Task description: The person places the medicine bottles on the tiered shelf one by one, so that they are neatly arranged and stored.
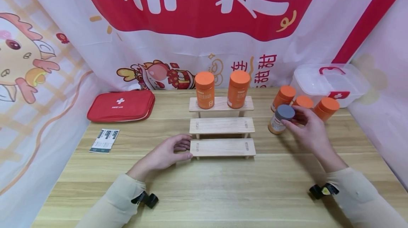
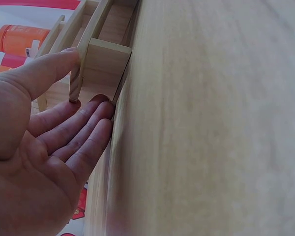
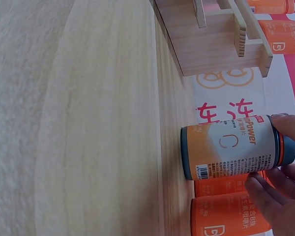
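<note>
My right hand (image 1: 307, 129) grips a grey-capped supplement bottle (image 1: 279, 120) near its cap, thumb on one side and fingers on the other. In the right wrist view that bottle (image 3: 231, 147) shows a white and orange label with a "C". My left hand (image 1: 170, 152) is at the left end of the lowest step of a wooden three-step rack (image 1: 223, 147). In the left wrist view the thumb (image 2: 59, 69) and index finger pinch the step's end board, with the other fingers below it. Two orange bottles (image 1: 205, 91) (image 1: 238, 90) stand on the top step.
Behind my right hand stand three more orange bottles (image 1: 285, 95), close to a clear lidded box (image 1: 328, 83) with a red handle. At the left lie a red first-aid pouch (image 1: 121, 106) and a printed card (image 1: 105, 140). Printed cloth hangs behind the table.
</note>
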A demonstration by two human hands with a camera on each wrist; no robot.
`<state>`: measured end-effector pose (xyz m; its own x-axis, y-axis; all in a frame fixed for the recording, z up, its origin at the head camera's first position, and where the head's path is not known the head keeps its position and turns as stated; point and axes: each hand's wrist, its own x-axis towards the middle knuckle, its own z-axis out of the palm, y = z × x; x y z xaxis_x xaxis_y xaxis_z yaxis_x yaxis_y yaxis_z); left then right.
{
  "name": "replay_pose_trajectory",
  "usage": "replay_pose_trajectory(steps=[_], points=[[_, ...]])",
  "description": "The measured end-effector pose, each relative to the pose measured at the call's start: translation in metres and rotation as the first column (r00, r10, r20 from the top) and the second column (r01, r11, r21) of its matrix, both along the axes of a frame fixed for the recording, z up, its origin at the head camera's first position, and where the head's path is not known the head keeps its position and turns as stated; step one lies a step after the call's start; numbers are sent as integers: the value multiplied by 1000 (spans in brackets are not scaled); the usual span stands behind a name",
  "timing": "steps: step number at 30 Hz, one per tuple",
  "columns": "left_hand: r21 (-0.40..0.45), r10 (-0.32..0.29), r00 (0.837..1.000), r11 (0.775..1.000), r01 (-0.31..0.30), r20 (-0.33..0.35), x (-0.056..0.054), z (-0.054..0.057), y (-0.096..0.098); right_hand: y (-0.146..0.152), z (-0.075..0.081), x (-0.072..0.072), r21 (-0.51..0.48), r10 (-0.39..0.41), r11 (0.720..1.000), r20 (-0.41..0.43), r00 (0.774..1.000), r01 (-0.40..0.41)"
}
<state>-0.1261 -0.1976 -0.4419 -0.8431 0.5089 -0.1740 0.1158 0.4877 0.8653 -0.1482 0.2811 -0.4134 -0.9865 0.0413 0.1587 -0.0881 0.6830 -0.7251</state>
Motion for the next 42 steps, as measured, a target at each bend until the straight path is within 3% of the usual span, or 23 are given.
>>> replay_pose_trajectory(steps=[13, 26, 42], points=[[-1, 2, 1000, 1000, -2, 2, 1, 1, 1, 1, -3, 0, -16, 5, 1000, -46, 999, -6], [-1, 3, 1000, 1000, -3, 15, 0, 0, 0, 4, -2, 0, -44, 9, 999, -29, 1000, -10], [-4, 7, 1000, 1000, -7, 18, 0, 1, 1, 1, 15, 7, -83, 3, 997, -35, 999, -6]])
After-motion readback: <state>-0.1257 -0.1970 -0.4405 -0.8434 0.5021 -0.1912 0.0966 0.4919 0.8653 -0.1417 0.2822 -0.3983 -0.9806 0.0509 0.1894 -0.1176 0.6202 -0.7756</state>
